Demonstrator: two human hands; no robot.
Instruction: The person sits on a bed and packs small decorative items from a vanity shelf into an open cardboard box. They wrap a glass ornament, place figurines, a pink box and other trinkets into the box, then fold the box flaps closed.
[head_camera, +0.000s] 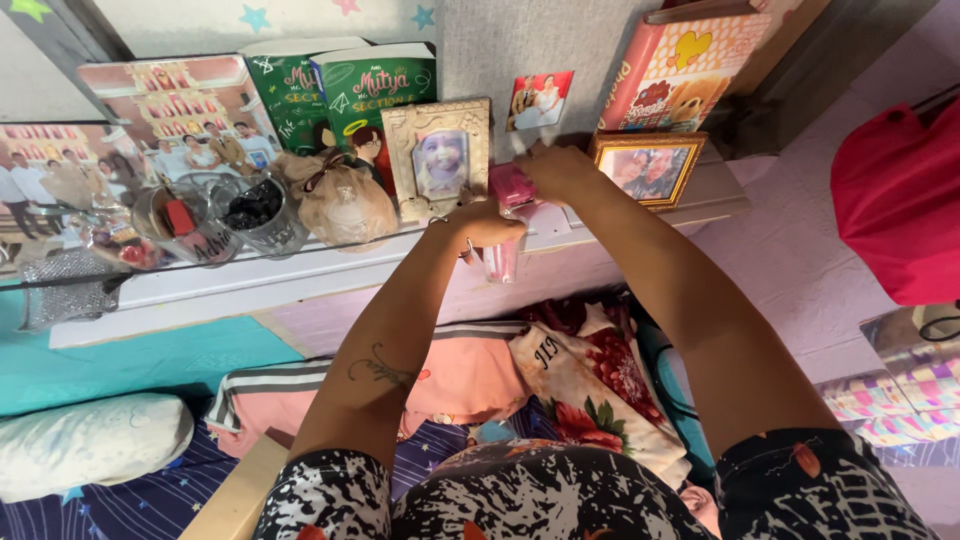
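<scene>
Hands raised together at a white wall shelf (300, 275), seen from above over outstretched forearms. Left hand (485, 225) closed around a small clear pink-tinted glass or tube (500, 262), held upright just at the shelf's front edge. Right hand (560, 172) closed over a bright pink object (512, 187) directly above that tube, fingers curled down on it; hard to tell whether a cap, a cloth or a separate piece. Both hands touching or nearly touching, just in front of an ornate cream picture frame (438, 158) holding a portrait.

Judged by position: the pink item lifted off the shelf surface or hovering at its lip, not yet set down or put away; work on it looks midway.

Along the shelf to the left: a bundle wrapped in beige mesh (340, 200), two clear glass cups (225, 215) with dark contents, green paperback books (345, 90) leaning on the wall. To the right: a gold-framed photograph (648, 168) and a red patterned album (690, 65). Below the shelf: a bed with a floral cloth (590, 385) and a pale pillow (90, 440).
</scene>
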